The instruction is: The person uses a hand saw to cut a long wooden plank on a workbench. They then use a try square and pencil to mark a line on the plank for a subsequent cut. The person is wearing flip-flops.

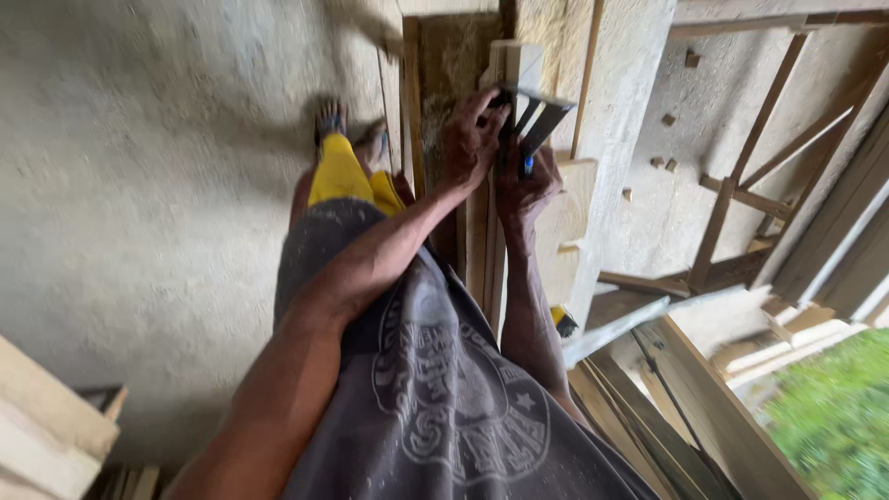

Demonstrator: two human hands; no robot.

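Head view, looking steeply down the person's own body. Both hands meet at upper centre of the frame over a narrow wooden plank (489, 250) that runs down toward the torso. The left hand (470, 139) has its fingers curled over the dark metal square (540, 118), pressing it onto the wood; the right hand (526, 181) lies just below and touching it, fingers pinched together around a blue pencil (528, 165) whose tip sits against the square's blade. Judged from this, marking is in hand: the square looks seated on the plank, but motion blur hides any drawn line, so whether a mark exists cannot be told. No cut shows at that spot. In the right half of the frame, a wooden frame (741, 185) lies on the concrete floor (139, 185) among small offcut blocks (669, 120); stacked boards (46, 435) occupy the lower left.
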